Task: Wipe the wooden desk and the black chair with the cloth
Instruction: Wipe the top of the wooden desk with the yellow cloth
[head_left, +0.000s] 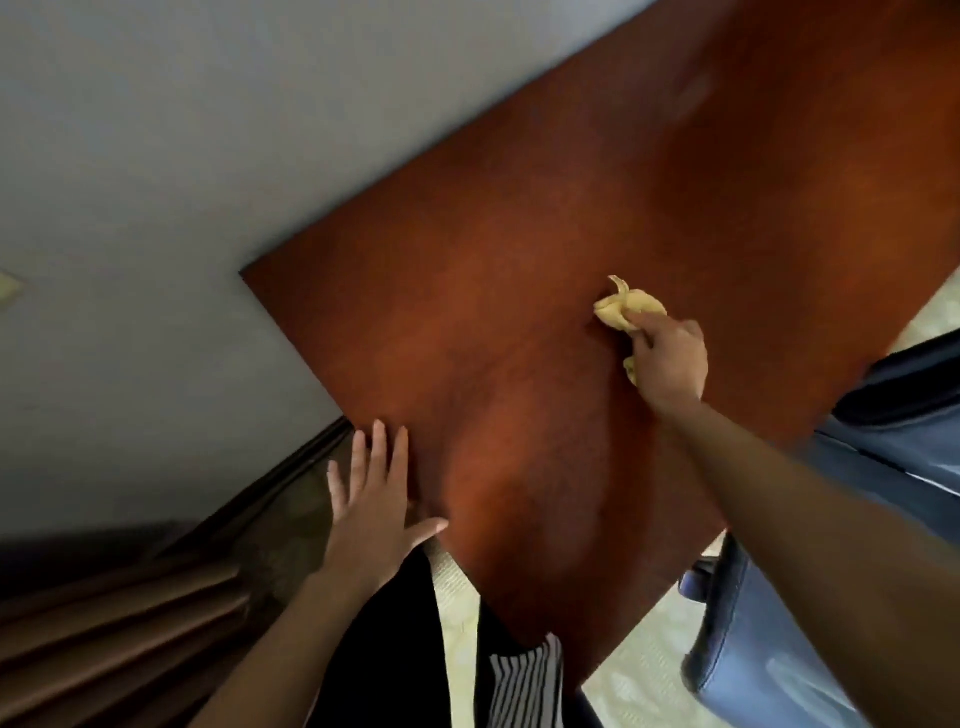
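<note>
The person is leaning over the wooden desk (493, 312), and the right hand (670, 364) is gripping a crumpled yellow cloth (623, 306), with the fingers curled down around it. Most of the cloth is bunching out ahead of the knuckles, on the side away from the person. One twisted corner is sticking up at its far end, and a small fold is peeking out beneath the hand on its left side. The cloth is pressing against the desktop toward the right part of the surface, well in from the edges. The right forearm is stretching diagonally across the desk's near right corner.

The left hand (374, 499) is lying open, with the fingers straight and spread and the palm down. It is sitting right at the desk's left edge near the front corner, with the thumb pointing in over the wood. It is holding nothing, and it is well apart from the cloth.

The chair (893, 415) is standing just beside the right side of the desk. It is looking dark with a bluish cast in this light, and part of it is showing below the right forearm. A grey wall (182, 156) is running along the far side of the desk, and brown curtain folds (104, 623) are hanging at the lower left. A pale patterned floor (639, 670) is showing past the desk's near corner, next to the person's striped garment (524, 680).
</note>
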